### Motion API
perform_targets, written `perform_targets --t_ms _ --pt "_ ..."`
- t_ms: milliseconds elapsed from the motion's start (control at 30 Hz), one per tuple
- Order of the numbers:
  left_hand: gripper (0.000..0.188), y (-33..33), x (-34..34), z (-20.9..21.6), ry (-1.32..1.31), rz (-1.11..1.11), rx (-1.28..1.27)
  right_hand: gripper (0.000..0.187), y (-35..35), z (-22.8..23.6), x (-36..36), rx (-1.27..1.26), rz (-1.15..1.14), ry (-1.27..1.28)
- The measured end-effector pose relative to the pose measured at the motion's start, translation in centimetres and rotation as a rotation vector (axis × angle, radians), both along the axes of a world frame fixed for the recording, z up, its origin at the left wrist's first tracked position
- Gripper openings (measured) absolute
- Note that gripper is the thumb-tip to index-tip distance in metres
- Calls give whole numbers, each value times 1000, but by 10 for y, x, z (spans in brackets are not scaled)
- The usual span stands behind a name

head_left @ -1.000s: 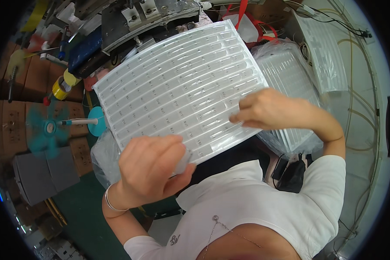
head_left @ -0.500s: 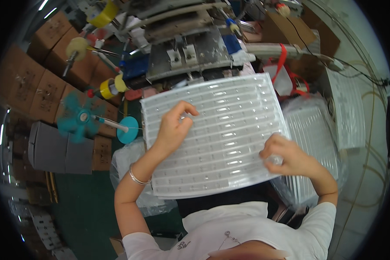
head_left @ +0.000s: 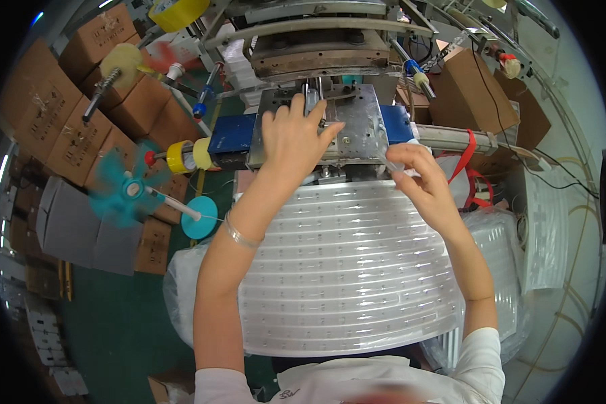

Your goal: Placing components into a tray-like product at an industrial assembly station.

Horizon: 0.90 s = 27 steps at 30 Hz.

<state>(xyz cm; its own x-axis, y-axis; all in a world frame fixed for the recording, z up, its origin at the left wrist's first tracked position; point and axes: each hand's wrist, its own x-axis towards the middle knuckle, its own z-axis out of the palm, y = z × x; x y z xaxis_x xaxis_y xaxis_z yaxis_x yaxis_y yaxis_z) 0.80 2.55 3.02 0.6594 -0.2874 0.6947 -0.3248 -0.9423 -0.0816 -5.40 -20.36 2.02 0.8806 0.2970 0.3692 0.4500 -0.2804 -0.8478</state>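
My left hand reaches over the dark metal plate of a machine, its fingers spread and the thumb apart. Its fingertips are at a small metal fixture in the middle of the plate, which the hand partly hides. Beside the plate's right edge, my right hand has its thumb and fingers closed on a small clear plastic piece. Nearer to me lies a large translucent ribbed plastic tray with many rows, below both hands and under my left forearm.
The machine's upper metal block stands beyond the plate. A teal fan and stacked cardboard boxes are at the left. Yellow tape rolls sit on spindles. More ribbed trays in plastic wrap lie at the right, near a red strap.
Both hands have moved forward from above the tray, the left to the machine's plate, the right to the plate's edge. The view has shifted, so the machine shows lower in the picture.
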Motion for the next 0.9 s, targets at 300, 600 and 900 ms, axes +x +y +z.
perform_targets --t_ms 300,600,900 --pt "24 -12 -47 -8 46 -329 -135 23 51 -1 75 -110 -358 -757" --pt "37 -13 -145 -24 289 -706 -97 20 64 -2 102 -492 -405 -766" --pt "24 -38 -225 -31 440 -889 -25 31 -37 19 -33 -316 -355 -461"
